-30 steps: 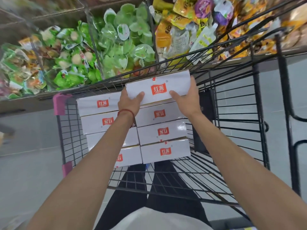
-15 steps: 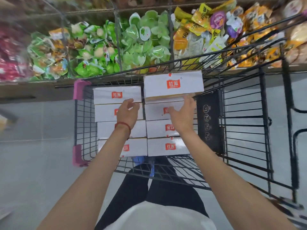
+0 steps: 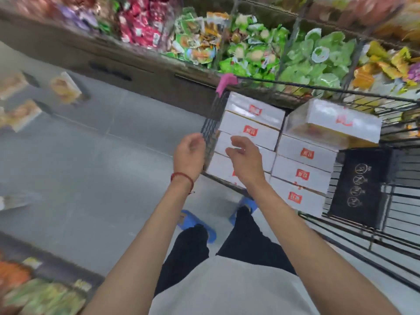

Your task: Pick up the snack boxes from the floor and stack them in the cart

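Several snack boxes (image 3: 66,87) lie on grey floor (image 3: 109,173) beside stocked shelves (image 3: 250,53).

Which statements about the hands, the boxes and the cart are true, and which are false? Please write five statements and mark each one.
1. The left hand and the right hand both hold nothing. True.
2. The cart holds no boxes. False: white snack boxes are stacked in it in two columns.
3. The right column is taller than the left one. True.
4. The red cord is on the right wrist. False: it is on the left wrist.
5. The slippers are red. False: they are blue.
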